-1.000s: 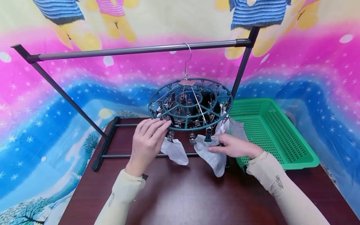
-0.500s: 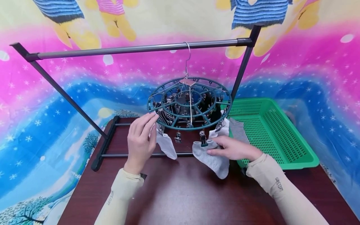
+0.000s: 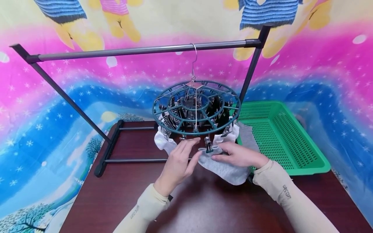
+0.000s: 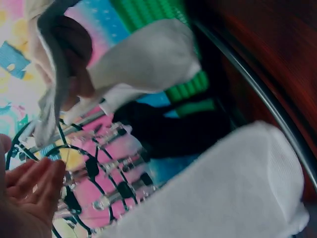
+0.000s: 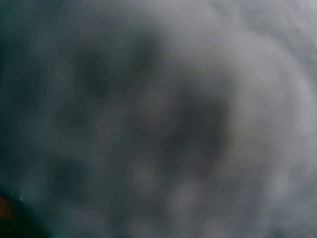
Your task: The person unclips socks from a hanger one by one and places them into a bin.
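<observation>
A light grey sock hangs by its cuff from a metal clip at the front of a round green clip hanger. My right hand pinches the sock's cuff just right of that clip, thumb in front. Left of the clip, my left hand is raised with its fingers extended and thumb apart, tips close to the cuff. The left wrist view shows the left hand holding nothing, a white sock hanging nearby. Blurred grey cloth fills the right wrist view.
The hanger hooks over the rail of a dark metal rack. White socks and several dark ones are clipped around it. Behind my right hand stands a green basket, with a grey sock at its left side. All stand on a dark red table.
The hanger has turned, shifting the left white sock and the grey sock's clip leftward. My left hand first drew back left, then came right and down beside the grey sock. My right hand keeps its pinch.
</observation>
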The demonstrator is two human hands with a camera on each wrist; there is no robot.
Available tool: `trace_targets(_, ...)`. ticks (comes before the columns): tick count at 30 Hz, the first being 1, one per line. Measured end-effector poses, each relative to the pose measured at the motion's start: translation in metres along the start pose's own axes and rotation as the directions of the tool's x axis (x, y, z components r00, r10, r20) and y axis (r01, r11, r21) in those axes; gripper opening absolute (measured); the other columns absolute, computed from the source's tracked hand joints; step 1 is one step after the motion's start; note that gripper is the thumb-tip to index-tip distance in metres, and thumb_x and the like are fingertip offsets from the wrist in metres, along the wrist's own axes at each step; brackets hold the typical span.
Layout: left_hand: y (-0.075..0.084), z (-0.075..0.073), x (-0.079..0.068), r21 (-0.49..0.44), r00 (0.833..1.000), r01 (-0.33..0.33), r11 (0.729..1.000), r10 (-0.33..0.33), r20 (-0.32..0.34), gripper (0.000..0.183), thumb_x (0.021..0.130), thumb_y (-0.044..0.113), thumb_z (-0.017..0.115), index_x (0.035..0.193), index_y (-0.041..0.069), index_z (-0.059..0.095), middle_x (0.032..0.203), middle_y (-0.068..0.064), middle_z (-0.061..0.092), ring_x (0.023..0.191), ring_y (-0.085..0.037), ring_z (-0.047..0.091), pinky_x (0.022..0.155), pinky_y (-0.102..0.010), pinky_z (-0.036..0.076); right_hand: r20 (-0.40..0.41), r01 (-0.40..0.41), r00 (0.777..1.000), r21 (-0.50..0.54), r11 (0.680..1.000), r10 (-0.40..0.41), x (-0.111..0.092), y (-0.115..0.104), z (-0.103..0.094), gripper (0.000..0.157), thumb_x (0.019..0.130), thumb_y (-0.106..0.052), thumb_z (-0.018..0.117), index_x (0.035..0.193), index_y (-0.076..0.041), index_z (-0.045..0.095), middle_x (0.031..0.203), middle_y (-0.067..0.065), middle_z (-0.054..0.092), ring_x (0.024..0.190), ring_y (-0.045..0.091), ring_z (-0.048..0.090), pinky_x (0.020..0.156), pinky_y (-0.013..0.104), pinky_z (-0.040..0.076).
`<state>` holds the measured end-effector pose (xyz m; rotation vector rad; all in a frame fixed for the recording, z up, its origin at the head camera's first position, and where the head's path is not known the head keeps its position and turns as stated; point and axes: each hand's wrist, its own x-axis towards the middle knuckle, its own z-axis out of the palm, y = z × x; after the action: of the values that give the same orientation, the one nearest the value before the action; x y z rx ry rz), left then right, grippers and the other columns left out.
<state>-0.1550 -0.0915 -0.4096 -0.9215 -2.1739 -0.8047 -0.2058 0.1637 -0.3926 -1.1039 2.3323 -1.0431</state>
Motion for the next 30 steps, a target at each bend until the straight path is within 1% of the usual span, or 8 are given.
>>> trace_targets(2, 0.003, 0.003, 0.003, -0.03, 0.996, 0.079, 0.996, -0.078, 0.046, 0.044, 0.107, 0.031, 0.056, 0.141, 0.002, 0.057, 0.133, -0.01, 0.068, 0.123, -0.021, 0.065, 0.106, -0.037, 0.053, -0.007, 0.004, 1.0, -0.01, 1.0, -0.004, -0.001, 0.001, 0.001, 0.021, 0.105, -0.024, 0.063, 0.12, -0.011, 0.07, 0.082, -0.008, 0.056, 0.066, 0.003, 0.051, 0.065, 0.024, 0.046)
trace_targets(5, 0.006, 0.006, 0.008, -0.073, 0.981, 0.167, 0.983, -0.158, 0.11, 0.047, 0.107, 0.033, 0.058, 0.143, 0.004, 0.054, 0.132, -0.008, 0.068, 0.122, -0.02, 0.066, 0.103, -0.037, 0.054, -0.012, 0.008, 1.0, -0.019, 1.0, -0.008, -0.001, 0.002, 0.002, 0.02, 0.105, -0.024, 0.063, 0.119, -0.01, 0.069, 0.076, -0.009, 0.051, 0.061, 0.002, 0.048, 0.061, 0.023, 0.045)
trace_targets(8, 0.006, 0.008, 0.013, -0.121, 0.962, 0.24, 0.963, -0.22, 0.162, 0.046, 0.105, 0.032, 0.062, 0.142, 0.006, 0.055, 0.127, -0.006, 0.07, 0.115, -0.018, 0.068, 0.098, -0.036, 0.057, -0.007, -0.012, 1.0, -0.019, 1.0, 0.011, 0.0, 0.002, 0.002, 0.016, 0.104, -0.025, 0.064, 0.113, -0.013, 0.069, 0.073, -0.01, 0.047, 0.057, 0.002, 0.046, 0.058, 0.022, 0.043)
trace_targets(11, 0.005, 0.011, 0.017, -0.15, 0.947, 0.289, 0.945, -0.259, 0.192, 0.042, 0.102, 0.031, 0.066, 0.136, 0.008, 0.06, 0.12, -0.005, 0.073, 0.108, -0.016, 0.069, 0.093, -0.035, 0.057, 0.006, -0.033, 0.999, -0.009, 0.999, 0.033, 0.001, 0.002, 0.002, 0.014, 0.104, -0.026, 0.065, 0.111, -0.014, 0.069, 0.075, -0.01, 0.051, 0.059, 0.003, 0.049, 0.059, 0.022, 0.044)
trace_targets(16, 0.003, 0.013, 0.021, -0.17, 0.941, 0.31, 0.935, -0.278, 0.192, 0.032, 0.1, 0.028, 0.071, 0.125, 0.008, 0.068, 0.112, -0.004, 0.076, 0.099, -0.015, 0.07, 0.085, -0.031, 0.058, 0.017, -0.02, 1.0, -0.005, 1.0, 0.021, 0.002, 0.003, 0.002, 0.021, 0.104, -0.027, 0.065, 0.12, -0.013, 0.069, 0.081, -0.008, 0.056, 0.063, 0.003, 0.052, 0.062, 0.023, 0.046)
trace_targets(21, 0.005, 0.015, 0.023, -0.22, 0.942, 0.32, 0.922, -0.283, 0.181, 0.033, 0.098, 0.026, 0.072, 0.125, 0.006, 0.07, 0.112, -0.006, 0.076, 0.097, -0.016, 0.071, 0.081, -0.03, 0.058, 0.017, -0.015, 1.0, -0.025, 1.0, 0.015, 0.003, 0.001, 0.002, 0.021, 0.103, -0.027, 0.065, 0.119, -0.014, 0.07, 0.079, -0.009, 0.054, 0.06, 0.003, 0.049, 0.061, 0.022, 0.044)
trace_targets(27, 0.008, 0.015, 0.027, -0.281, 0.933, 0.356, 0.891, -0.323, 0.158, 0.031, 0.099, 0.027, 0.072, 0.124, 0.009, 0.072, 0.109, -0.003, 0.077, 0.099, -0.013, 0.071, 0.082, -0.028, 0.057, 0.014, -0.019, 1.0, -0.037, 0.999, 0.02, 0.004, 0.002, 0.002, 0.019, 0.103, -0.027, 0.065, 0.117, -0.015, 0.071, 0.074, -0.011, 0.051, 0.059, 0.002, 0.047, 0.06, 0.022, 0.042)
trace_targets(30, 0.009, 0.016, 0.028, -0.308, 0.93, 0.367, 0.878, -0.335, 0.151, 0.029, 0.099, 0.026, 0.072, 0.122, 0.009, 0.073, 0.106, -0.003, 0.077, 0.094, -0.013, 0.071, 0.08, -0.026, 0.057, 0.004, -0.013, 1.0, -0.044, 0.999, 0.014, 0.004, 0.002, 0.002, 0.021, 0.103, -0.027, 0.066, 0.118, -0.014, 0.072, 0.074, -0.012, 0.051, 0.059, 0.001, 0.046, 0.059, 0.022, 0.042)
